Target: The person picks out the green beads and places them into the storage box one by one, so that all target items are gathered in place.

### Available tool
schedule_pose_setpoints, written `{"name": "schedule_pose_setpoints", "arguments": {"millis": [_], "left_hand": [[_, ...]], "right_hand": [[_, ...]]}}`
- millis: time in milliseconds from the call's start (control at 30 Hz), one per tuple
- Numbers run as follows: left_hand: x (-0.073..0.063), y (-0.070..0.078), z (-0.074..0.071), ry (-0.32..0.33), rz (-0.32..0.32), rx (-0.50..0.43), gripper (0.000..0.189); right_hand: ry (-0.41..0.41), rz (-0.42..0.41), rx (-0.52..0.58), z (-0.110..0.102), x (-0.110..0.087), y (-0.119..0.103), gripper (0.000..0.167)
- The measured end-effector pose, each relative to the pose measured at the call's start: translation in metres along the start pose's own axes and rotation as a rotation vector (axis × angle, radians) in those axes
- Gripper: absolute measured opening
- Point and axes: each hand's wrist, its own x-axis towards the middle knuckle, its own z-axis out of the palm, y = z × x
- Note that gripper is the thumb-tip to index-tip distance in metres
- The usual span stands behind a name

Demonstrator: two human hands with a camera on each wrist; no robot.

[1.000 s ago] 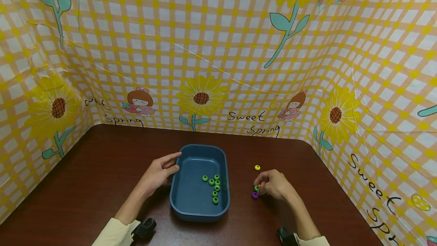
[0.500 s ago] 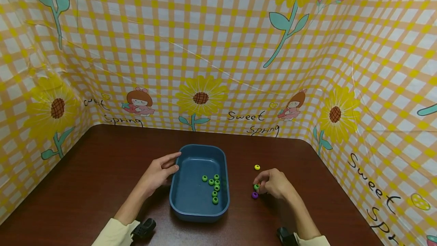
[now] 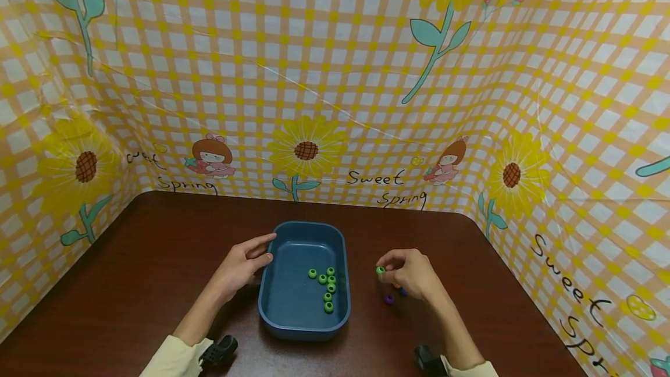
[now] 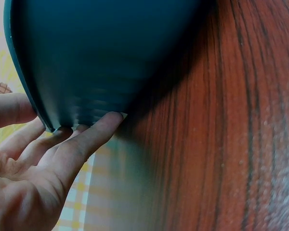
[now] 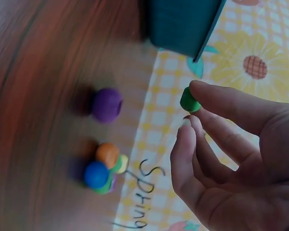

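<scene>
My right hand (image 3: 410, 272) pinches a green bead (image 5: 189, 100) between thumb and fingertip, raised above the table to the right of the blue tray (image 3: 305, 334). My left hand (image 3: 238, 269) holds the tray's left side, its thumb at the rim and the other fingers against the outer wall (image 4: 111, 57). Several green beads (image 3: 322, 279) lie inside the tray, towards its right side. Below my right hand, a purple bead (image 5: 107, 105) sits apart from a cluster with an orange bead (image 5: 107, 154), a blue bead (image 5: 96, 174) and others partly hidden.
The dark brown wooden table (image 3: 173, 237) carries everything. A checked cloth with sunflowers (image 3: 309, 74) rises behind it and on both sides. Each wrist wears a black device, the left one (image 3: 220, 351) near the tray's front left.
My right hand has lifted the green bead off the table and moved slightly left and away from me, now covering the yellow bead in the head view. The left hand stays at the tray.
</scene>
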Motion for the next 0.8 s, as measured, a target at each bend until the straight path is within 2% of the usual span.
{"name": "schedule_pose_setpoints", "arguments": {"millis": [400, 800], "left_hand": [[0.000, 0.000, -0.001, 0.000, 0.003, 0.001, 0.053], [-0.001, 0.000, 0.001, -0.002, 0.008, 0.006, 0.052]], "right_hand": [[0.061, -0.080, 0.023, 0.009, -0.006, -0.031, 0.015], [0.073, -0.132, 0.067, 0.026, -0.013, -0.054, 0.017]]}}
